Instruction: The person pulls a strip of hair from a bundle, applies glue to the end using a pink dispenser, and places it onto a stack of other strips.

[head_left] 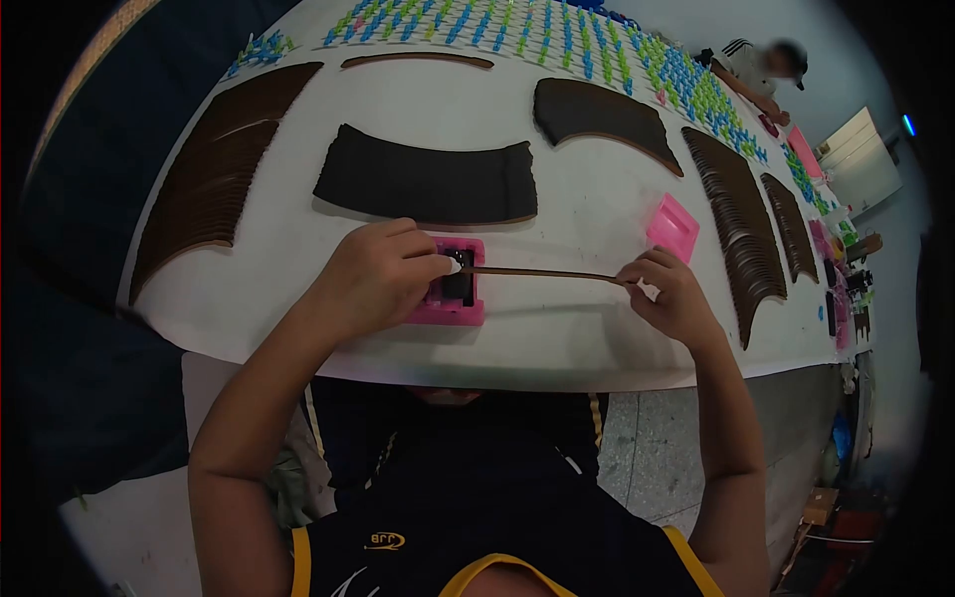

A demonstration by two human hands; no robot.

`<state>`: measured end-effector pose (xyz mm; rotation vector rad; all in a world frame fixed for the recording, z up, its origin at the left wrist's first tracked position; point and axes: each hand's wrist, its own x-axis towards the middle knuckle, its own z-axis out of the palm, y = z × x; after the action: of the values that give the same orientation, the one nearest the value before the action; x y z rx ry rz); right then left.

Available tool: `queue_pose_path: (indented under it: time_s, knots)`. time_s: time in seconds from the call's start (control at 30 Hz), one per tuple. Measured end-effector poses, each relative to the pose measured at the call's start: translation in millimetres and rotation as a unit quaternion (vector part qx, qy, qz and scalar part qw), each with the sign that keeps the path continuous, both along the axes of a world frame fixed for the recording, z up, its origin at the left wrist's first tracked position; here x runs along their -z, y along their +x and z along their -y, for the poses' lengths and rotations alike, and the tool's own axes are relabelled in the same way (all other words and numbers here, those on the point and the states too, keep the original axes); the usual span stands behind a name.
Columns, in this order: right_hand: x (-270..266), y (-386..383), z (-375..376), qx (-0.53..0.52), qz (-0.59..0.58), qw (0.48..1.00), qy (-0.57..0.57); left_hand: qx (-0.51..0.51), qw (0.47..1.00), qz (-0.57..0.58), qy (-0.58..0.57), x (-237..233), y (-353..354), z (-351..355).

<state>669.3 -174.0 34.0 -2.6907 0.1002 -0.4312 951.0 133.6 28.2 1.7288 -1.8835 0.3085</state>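
A thin brown strip point(547, 273) is stretched level between my two hands, its narrow edge facing me. My left hand point(383, 274) pinches near the strip's left end, with a small white bit at the fingertips whose kind I cannot tell. Beneath those fingers sits a pink tray point(460, 316) with a black, shiny pad point(459, 289) in it, partly covered by the hand. My right hand point(671, 298) grips the right end of the strip between thumb and fingers, above the white table.
A wide black curved sheet point(428, 181) lies just beyond the tray, another point(602, 119) to its right. Stacked brown strips point(214, 164) lie left, more point(736, 219) right. A pink lid point(672, 227) is near my right hand. Blue and green small pieces point(517, 35) fill the back; a person point(761, 75) sits there.
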Motion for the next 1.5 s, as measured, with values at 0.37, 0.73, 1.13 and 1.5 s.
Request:
queue_pose_path:
  time_s: [0.37,0.73,1.13,1.5]
  knots:
    - [3,-17,12,0.019,0.023,0.999,-0.026,-0.002,1.0,0.002,0.023,-7,-1,3]
    - [-3,-18,13,0.024,0.034,0.998,-0.052,0.004,0.999,0.011,0.031,-8,0,6]
    - [-121,6,22,0.031,0.133,0.967,-0.216,-0.013,0.99,-0.137,0.009,-6,-20,26]
    - [-172,37,45,0.023,0.147,0.965,-0.215,-0.029,0.938,-0.343,0.052,-20,-26,39]
